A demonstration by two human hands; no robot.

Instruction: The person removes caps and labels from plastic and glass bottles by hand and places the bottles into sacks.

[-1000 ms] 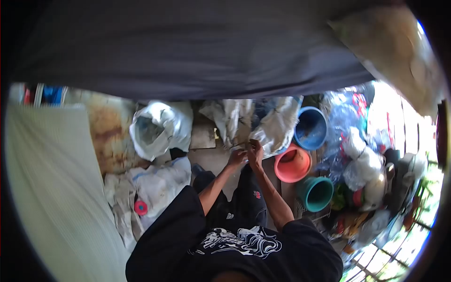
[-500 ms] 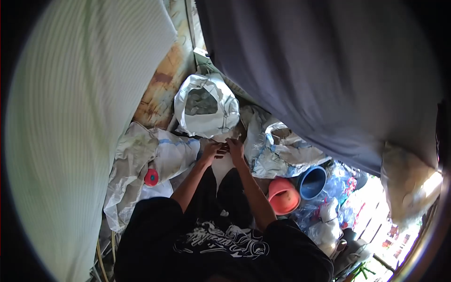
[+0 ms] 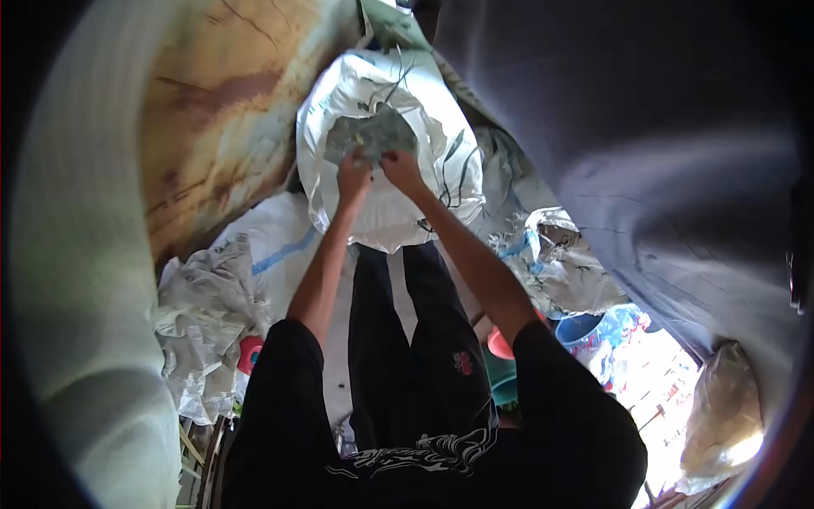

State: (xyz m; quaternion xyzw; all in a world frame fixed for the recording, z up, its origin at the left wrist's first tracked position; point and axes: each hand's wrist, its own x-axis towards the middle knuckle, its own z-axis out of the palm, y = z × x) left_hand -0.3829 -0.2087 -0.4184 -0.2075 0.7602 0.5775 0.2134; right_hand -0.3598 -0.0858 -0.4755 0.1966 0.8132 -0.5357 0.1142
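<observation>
A large white sack [image 3: 394, 212] stands upright with its mouth open, and grayish clear items [image 3: 373, 131] show inside. Both hands are at its mouth. My left hand [image 3: 354, 174] is at the left, its fingers bent over the contents. Close beside it on the right, my right hand [image 3: 400, 168] has its fingers curled. The fingertips of both are small and partly lost against the contents, so I cannot make out whether they hold anything.
A rust-stained panel [image 3: 220, 110] rises at the left and a dark cloth [image 3: 610, 127] hangs at the right. Crumpled sacks [image 3: 208, 297] lie at the left. A blue bucket [image 3: 579, 328], a red one [image 3: 500, 342] and a green one [image 3: 502, 379] are at the lower right.
The view has swung left and come nearer to the white sack. Both hands have moved from in front of my legs, reaching forward into the sack's mouth.
</observation>
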